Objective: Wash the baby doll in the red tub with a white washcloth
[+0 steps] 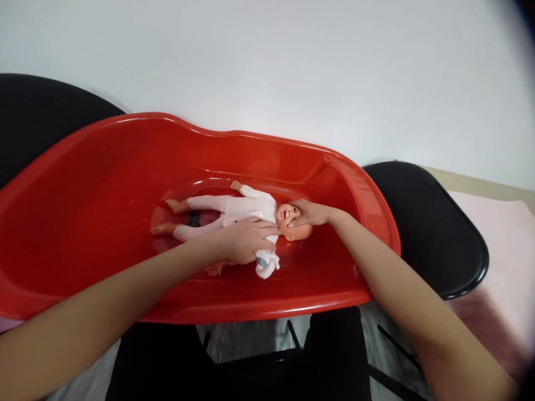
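A baby doll (234,211) in a pale pink suit lies on its back in a red plastic baby tub (104,184), head to the right. My left hand (246,239) lies over its chest and near arm, fingers curled around the body and a white cloth (266,266). My right hand (307,214) rests on the doll's head (292,223), fingers laid across its face and top.
The tub rests across two black chairs, one at the left (37,117) and one at the right (434,223). A white wall stands behind. A pale pink surface (505,245) lies at the far right. Chair legs and grey floor show below the tub.
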The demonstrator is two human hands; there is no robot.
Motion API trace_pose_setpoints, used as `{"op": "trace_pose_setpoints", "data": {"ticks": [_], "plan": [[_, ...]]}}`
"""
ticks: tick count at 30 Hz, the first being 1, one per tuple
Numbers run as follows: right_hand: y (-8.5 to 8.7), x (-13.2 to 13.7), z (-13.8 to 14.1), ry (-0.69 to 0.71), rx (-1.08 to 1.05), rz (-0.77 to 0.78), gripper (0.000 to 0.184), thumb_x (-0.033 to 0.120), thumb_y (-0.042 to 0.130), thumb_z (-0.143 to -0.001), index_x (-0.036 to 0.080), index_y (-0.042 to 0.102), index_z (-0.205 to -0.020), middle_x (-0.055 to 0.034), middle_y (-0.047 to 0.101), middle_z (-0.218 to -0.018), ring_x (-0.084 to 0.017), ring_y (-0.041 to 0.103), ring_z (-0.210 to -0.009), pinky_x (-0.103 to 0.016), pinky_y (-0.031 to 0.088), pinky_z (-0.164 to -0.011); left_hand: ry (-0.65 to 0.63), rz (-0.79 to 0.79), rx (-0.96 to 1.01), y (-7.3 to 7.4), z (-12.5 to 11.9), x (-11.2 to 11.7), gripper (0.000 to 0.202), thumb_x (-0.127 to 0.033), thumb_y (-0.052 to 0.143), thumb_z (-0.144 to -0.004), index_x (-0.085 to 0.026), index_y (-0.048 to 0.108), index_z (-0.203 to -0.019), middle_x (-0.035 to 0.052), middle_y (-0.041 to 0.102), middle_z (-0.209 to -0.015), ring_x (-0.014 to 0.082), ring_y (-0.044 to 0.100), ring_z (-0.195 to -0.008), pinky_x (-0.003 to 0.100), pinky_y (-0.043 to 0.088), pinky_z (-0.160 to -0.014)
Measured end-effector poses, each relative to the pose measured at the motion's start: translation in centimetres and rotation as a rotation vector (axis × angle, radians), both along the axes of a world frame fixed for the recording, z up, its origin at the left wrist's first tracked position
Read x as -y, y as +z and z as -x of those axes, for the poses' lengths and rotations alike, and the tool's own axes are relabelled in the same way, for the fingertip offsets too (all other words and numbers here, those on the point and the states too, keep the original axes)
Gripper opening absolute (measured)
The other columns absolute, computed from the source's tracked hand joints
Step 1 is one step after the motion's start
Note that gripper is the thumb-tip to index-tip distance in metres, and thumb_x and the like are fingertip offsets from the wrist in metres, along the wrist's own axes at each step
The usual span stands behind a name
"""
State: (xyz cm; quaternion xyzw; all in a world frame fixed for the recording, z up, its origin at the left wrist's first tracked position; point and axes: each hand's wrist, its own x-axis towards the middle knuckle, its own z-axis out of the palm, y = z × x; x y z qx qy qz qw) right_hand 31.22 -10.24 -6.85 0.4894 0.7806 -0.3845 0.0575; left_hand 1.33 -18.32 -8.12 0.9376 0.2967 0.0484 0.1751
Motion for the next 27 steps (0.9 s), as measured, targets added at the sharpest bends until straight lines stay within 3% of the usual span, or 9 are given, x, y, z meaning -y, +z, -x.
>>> {"op": "trace_pose_setpoints", "data": {"ticks": [3, 6, 8, 11, 14, 17, 19, 23, 27], "plan": [[-0.2, -0.1, -0.2, 0.028, -0.008, -0.016, 0.08, 0.063, 0.088, -0.08, 0.025, 0.063, -0.146, -0.0128, 0.066, -0.146, -0.036, 0.066, -0.13, -0.049, 0.054, -0.114, -0.246, -0.024, -0.006, -2.6, 0.6, -0.5, 0.035, -0.018, 0.069, -0.086, -0.042, 0.085, -0.107, -0.0077, 0.057, -0.167, 0.0284, 0.05, -0.157, 0.048, 0.032, -0.132], [-0.4, 0.0, -0.1, 0.02, 0.032, -0.045, 0.083, 0.064, 0.088, -0.081, 0.024, 0.061, -0.148, -0.0148, 0.065, -0.145, -0.037, 0.065, -0.129, -0.051, 0.054, -0.113, -0.27, -0.057, -0.052, -4.8, 1.2, -1.0, 0.027, -0.02, 0.075, -0.087, -0.036, 0.085, -0.106, -0.0011, 0.05, -0.172, 0.0312, 0.046, -0.16, 0.053, 0.025, -0.134], [-0.4, 0.2, 0.3, 0.023, 0.033, -0.087, 0.081, 0.061, 0.088, -0.082, 0.025, 0.061, -0.149, -0.0146, 0.065, -0.142, -0.037, 0.065, -0.127, -0.051, 0.055, -0.112, -0.264, -0.081, -0.077, -5.5, 1.4, -1.0, 0.025, -0.021, 0.075, -0.09, -0.034, 0.085, -0.108, 0.0012, 0.049, -0.173, 0.0318, 0.043, -0.162, 0.053, 0.023, -0.135], [-0.2, 0.9, 1.1, 0.065, 0.025, -0.168, 0.08, 0.052, 0.089, -0.083, 0.027, 0.059, -0.153, -0.0145, 0.063, -0.144, -0.037, 0.062, -0.133, -0.051, 0.053, -0.114, -0.271, -0.14, -0.087, -6.0, 1.5, -0.4, 0.025, -0.02, 0.074, -0.093, -0.031, 0.083, -0.114, 0.0041, 0.047, -0.174, 0.0324, 0.042, -0.163, 0.054, 0.023, -0.135], [-0.1, 1.8, 2.0, 0.14, 0.06, -0.271, 0.095, 0.05, 0.092, -0.08, 0.029, 0.05, -0.163, -0.0162, 0.053, -0.161, -0.042, 0.05, -0.15, -0.058, 0.044, -0.123, -0.289, -0.222, -0.086, -6.8, 1.7, 0.2, 0.034, -0.02, 0.074, -0.095, -0.033, 0.08, -0.125, 0.0042, 0.043, -0.176, 0.0327, 0.038, -0.164, 0.056, 0.02, -0.136], [-0.5, 2.8, 2.9, 0.295, 0.108, -0.402, 0.108, 0.045, 0.095, -0.079, 0.028, 0.04, -0.17, -0.0188, 0.039, -0.175, -0.045, 0.037, -0.16, -0.068, 0.029, -0.13, -0.321, -0.287, -0.122, -7.6, 1.8, 0.3, 0.056, -0.022, 0.08, -0.09, -0.036, 0.07, -0.143, 0.0052, 0.04, -0.178, 0.0346, 0.034, -0.166, 0.061, 0.018, -0.136], [-0.9, 3.4, 3.6, 0.432, 0.154, -0.479, 0.109, 0.039, 0.094, -0.082, 0.027, 0.035, -0.173, -0.0197, 0.032, -0.179, -0.044, 0.032, -0.163, -0.071, 0.023, -0.132, -0.324, -0.34, -0.117, -7.9, 1.8, 0.2, 0.063, -0.021, 0.083, -0.087, -0.035, 0.068, -0.146, 0.0069, 0.044, -0.176, 0.0363, 0.036, -0.165, 0.064, 0.02, -0.135], [-1.7, 4.1, 5.4, 0.625, 0.261, -0.603, 0.102, 0.04, 0.086, -0.091, 0.02, 0.031, -0.174, -0.0215, 0.026, -0.181, -0.042, 0.028, -0.167, -0.069, 0.024, -0.133, -0.326, -0.481, 0.022, -7.6, 1.9, -0.3, 0.037, -0.017, 0.076, -0.094, -0.032, 0.076, -0.128, 0.0051, 0.064, -0.16, 0.0312, 0.056, -0.15, 0.063, 0.028, -0.132], [-2.5, 3.9, 8.2, 0.662, 0.329, -0.686, 0.098, 0.054, 0.078, -0.096, 0.008, 0.034, -0.171, -0.0275, 0.031, -0.177, -0.043, 0.033, -0.164, -0.068, 0.026, -0.133, -0.347, -0.552, 0.034, -6.9, 2.3, -1.2, 0.023, -0.019, 0.07, -0.1, -0.029, 0.077, -0.12, 0.0074, 0.072, -0.145, 0.0291, 0.065, -0.135, 0.06, 0.039, -0.126]]}}
